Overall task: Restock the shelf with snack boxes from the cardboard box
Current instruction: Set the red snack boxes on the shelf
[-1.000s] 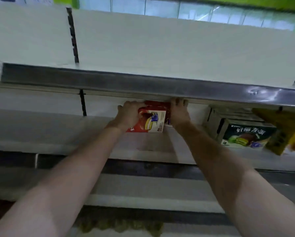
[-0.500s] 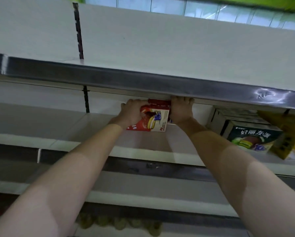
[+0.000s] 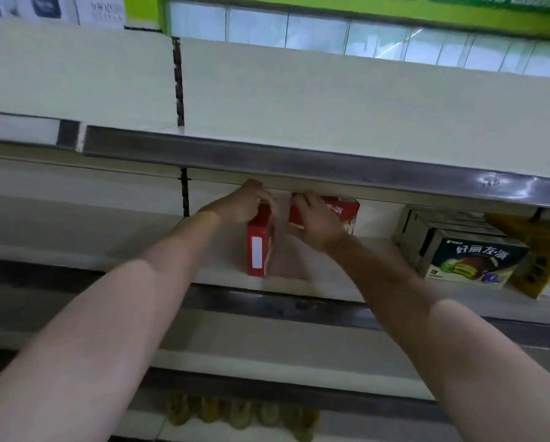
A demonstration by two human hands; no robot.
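Placing step: the left hand (image 3: 241,202) grips an upright red snack box (image 3: 259,247) on the shelf (image 3: 331,288). The right hand (image 3: 315,224) holds a second red box (image 3: 344,208) just beside it. Next, I judge, both need squaring up and releasing.

Two red snack boxes are on the middle shelf (image 3: 299,283): one red box (image 3: 258,247) stands upright with its narrow end to the front, and a second red box (image 3: 342,210) is just behind and to the right of it. One hand is on each of them, so two hands are counted, the left hand (image 3: 240,202) and the right hand (image 3: 315,223). At the right there is a row of dark green boxes (image 3: 471,260); one front is plain to see, and behind it at least three more edges show, but the exact number cannot be told. One yellow box (image 3: 544,263) is at the far right. Four shelf levels are in view.
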